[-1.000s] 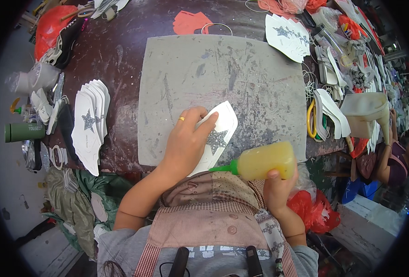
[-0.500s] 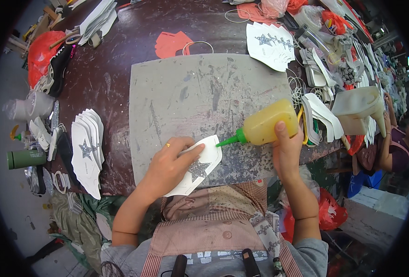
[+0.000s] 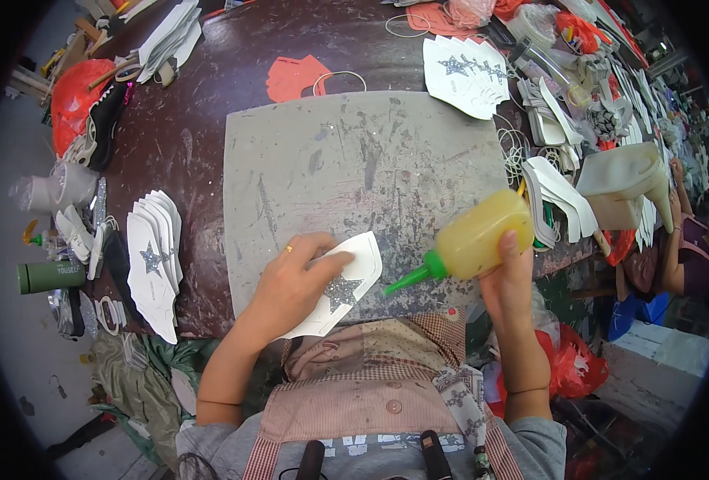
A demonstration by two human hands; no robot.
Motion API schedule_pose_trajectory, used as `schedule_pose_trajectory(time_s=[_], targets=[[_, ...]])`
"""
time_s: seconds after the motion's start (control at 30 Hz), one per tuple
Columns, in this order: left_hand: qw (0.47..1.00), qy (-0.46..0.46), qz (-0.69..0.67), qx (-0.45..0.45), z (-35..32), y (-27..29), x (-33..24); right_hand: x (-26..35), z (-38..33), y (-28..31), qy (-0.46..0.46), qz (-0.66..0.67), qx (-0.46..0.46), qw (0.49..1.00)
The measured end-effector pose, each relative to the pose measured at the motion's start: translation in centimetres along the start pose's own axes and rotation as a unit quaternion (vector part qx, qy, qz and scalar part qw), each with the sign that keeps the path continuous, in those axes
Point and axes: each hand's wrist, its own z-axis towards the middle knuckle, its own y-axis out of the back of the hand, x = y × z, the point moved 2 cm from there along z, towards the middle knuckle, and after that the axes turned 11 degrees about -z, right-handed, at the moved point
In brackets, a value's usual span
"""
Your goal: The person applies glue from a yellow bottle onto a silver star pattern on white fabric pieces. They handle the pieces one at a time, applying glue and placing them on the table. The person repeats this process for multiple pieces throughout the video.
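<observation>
Over the near part of the grey board (image 3: 330, 160), the left hand (image 3: 294, 284) is partly curled and has hold of a white piece (image 3: 364, 256), its digits lying across the upper face beside a glittery star (image 3: 341, 293). The piece slants from far right to near left, its near end reaching past the board's edge; whether it rests on the board or just above, I cannot tell. To the right, the right hand (image 3: 508, 280) is closed around the base end of a yellow bottle (image 3: 482, 232), thumb on top. The bottle leans so that its green nozzle (image 3: 406, 280) points left and nearward, the tip just beside the piece's right edge, apart from it. On the dark counter (image 3: 186, 104), a left stack (image 3: 158, 300) of star-marked pieces lies beyond the board's left edge; a far stack (image 3: 466, 80) lies at its far right corner, and a red piece (image 3: 294, 78) at the far left.
</observation>
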Motion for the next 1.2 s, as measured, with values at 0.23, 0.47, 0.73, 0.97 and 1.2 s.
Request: schedule_pose_trajectory(time_s=[0.23, 0.47, 0.73, 0.97, 1.2], targets=[[0.995, -0.024, 0.073, 0.063, 0.3, 0.0, -0.9, -2.6, 0.4, 3.4, 0.073, 0.140, -0.077, 0.984], [0.993, 0.000, 0.079, 0.086, 0.5, -0.1, -1.1, -3.5, 0.0, 4.0, 0.100, 0.091, -0.050, 0.990], [0.952, 0.233, -0.183, 0.075, 0.9, 3.1, -1.3, -2.8, 0.3, 3.9, 0.052, 0.289, -0.079, 0.953], [0.883, 0.183, -0.428, -0.057, 18.7, 3.8, 1.1, -3.0, 0.3, 4.0, 0.044, 0.367, -0.093, 0.925], [0.867, 0.283, -0.341, -0.226, 32.2, -6.1, 12.1, -3.1, 0.1, 3.6, 0.010, 0.365, -0.101, 0.925]])
